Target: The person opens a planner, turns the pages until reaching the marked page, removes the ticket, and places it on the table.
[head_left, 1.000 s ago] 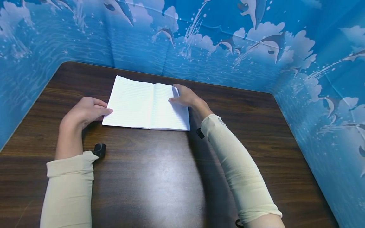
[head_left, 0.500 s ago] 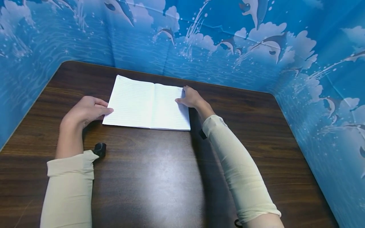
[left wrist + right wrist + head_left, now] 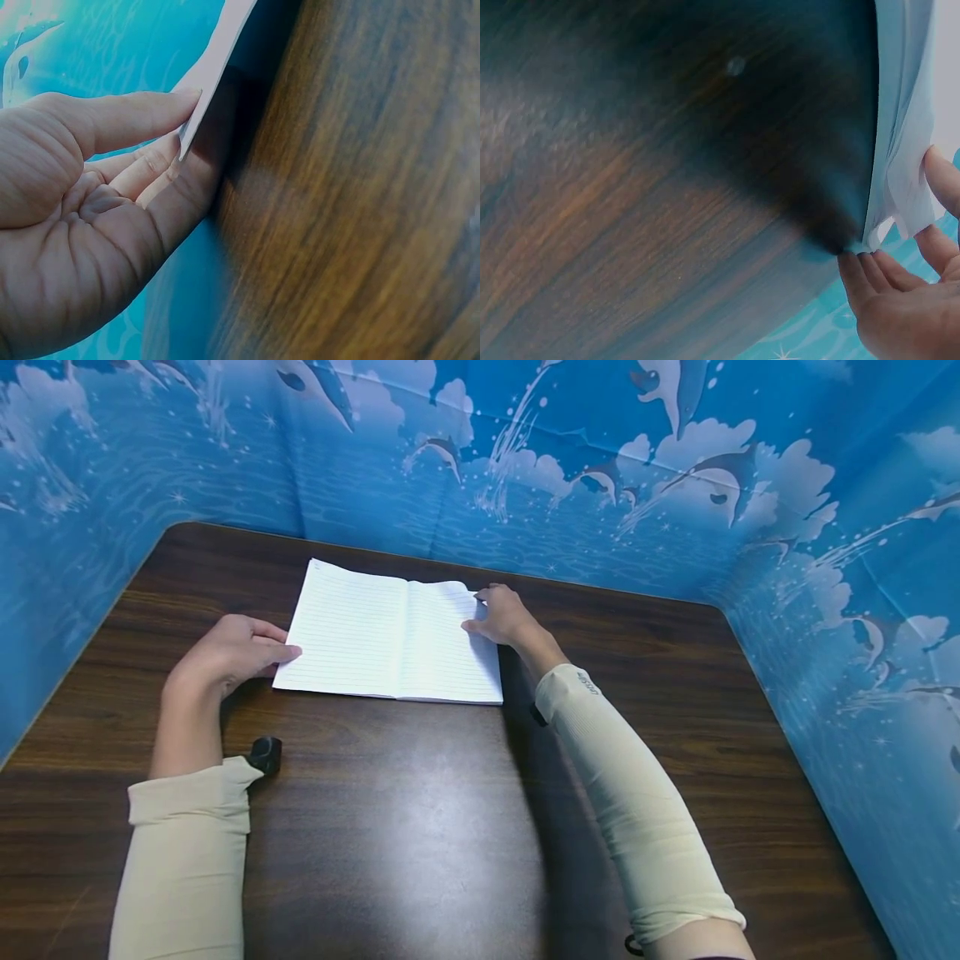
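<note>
An open notebook [image 3: 345, 635] with white lined pages lies toward the back of the table. My left hand [image 3: 228, 652] pinches its left edge, thumb on top and fingers beneath; in the left wrist view that edge [image 3: 214, 71] is raised off the wood. At the upper right corner, my right hand [image 3: 502, 617] has its thumb on the right page and its index finger at the page's edge. Seen from the right wrist, loose sheets [image 3: 909, 165] bow between thumb and index finger, while the other fingertips [image 3: 859, 270] touch the notebook's corner.
The dark wood-grain table [image 3: 390, 827] extends in front of and to the right of the notebook. A blue curtain [image 3: 360, 468] printed with dolphins hangs along the table's back and sides. Both forearms wear pale sleeves [image 3: 630, 793].
My right hand has slid rightward across the right page to its outer corner. The page's top edge there now bows up, with a sheet showing beneath. My left hand keeps its place.
</note>
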`<state>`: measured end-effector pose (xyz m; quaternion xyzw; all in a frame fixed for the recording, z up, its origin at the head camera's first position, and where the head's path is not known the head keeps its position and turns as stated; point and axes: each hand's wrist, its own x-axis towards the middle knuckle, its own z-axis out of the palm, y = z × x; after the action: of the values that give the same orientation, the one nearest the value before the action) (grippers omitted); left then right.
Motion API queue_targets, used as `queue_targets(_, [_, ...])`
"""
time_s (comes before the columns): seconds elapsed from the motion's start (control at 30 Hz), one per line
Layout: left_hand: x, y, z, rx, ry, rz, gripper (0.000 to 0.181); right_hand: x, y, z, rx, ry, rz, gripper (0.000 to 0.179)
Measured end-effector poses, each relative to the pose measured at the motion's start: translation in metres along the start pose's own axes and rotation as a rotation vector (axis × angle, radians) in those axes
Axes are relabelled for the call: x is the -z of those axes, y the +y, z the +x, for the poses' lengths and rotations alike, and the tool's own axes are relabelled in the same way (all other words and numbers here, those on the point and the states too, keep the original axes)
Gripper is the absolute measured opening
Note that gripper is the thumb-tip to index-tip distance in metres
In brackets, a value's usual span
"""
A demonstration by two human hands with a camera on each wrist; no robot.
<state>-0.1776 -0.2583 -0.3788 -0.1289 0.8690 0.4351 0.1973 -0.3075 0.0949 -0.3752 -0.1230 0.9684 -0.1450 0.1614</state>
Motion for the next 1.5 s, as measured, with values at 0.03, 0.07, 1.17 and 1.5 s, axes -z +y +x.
queue_targets(0.03, [0.000,0.000,0.000,-0.001,0.001,-0.001,0.063,0.000,0.000,-0.001,0.011,0.012,-0.006,0.068])
queue_targets(0.07, [-0.001,0.000,0.000,-0.002,0.004,-0.001,0.063,0.000,0.000,-0.001,0.021,0.022,-0.008,0.067])
queue_targets(1.17, [-0.003,0.000,-0.002,-0.004,0.001,-0.018,0.060,0.008,-0.006,-0.007,-0.178,0.300,0.483,0.048])
queue_targets(1.5, [-0.003,0.000,-0.003,-0.008,0.003,-0.012,0.060,0.019,-0.014,-0.009,-0.243,0.289,0.550,0.045])
